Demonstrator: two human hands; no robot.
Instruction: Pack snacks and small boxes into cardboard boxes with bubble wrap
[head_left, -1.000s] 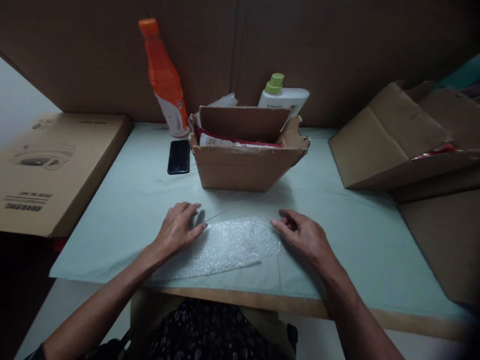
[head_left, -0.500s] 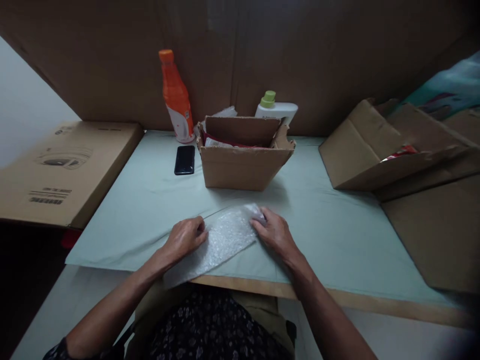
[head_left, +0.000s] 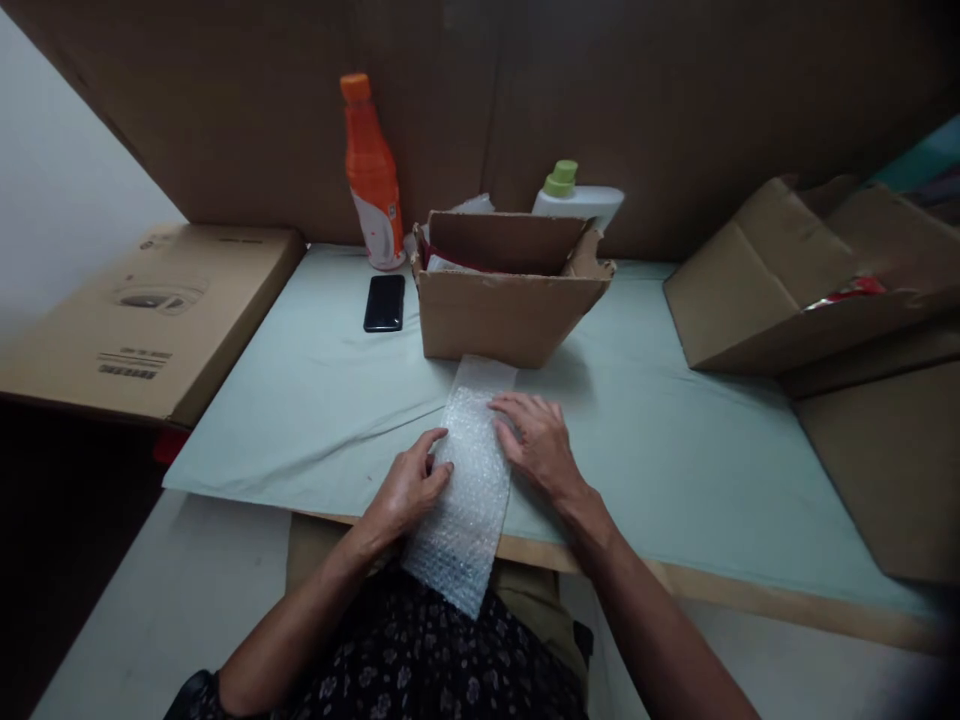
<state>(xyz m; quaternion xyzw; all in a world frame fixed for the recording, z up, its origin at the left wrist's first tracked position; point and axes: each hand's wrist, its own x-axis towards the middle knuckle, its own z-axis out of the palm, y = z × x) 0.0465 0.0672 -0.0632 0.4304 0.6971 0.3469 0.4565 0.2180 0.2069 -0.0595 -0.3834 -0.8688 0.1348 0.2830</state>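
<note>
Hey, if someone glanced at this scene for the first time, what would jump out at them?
Most likely the strip of bubble wrap at the table's near edge, running lengthwise away from the person with its near end hanging over, and the left hand and right hand resting on either side of it. Next, the bright orange bottle standing at the back, left of an open cardboard box, with a dark phone lying beside the box.

We count one bubble wrap sheet (head_left: 474, 470), two bottles, orange (head_left: 372, 175) and white (head_left: 577, 198), one phone (head_left: 385, 302), one open cardboard box (head_left: 510, 318), one flat printed carton (head_left: 150, 320), two hands, left (head_left: 409, 490) and right (head_left: 536, 440)
</note>
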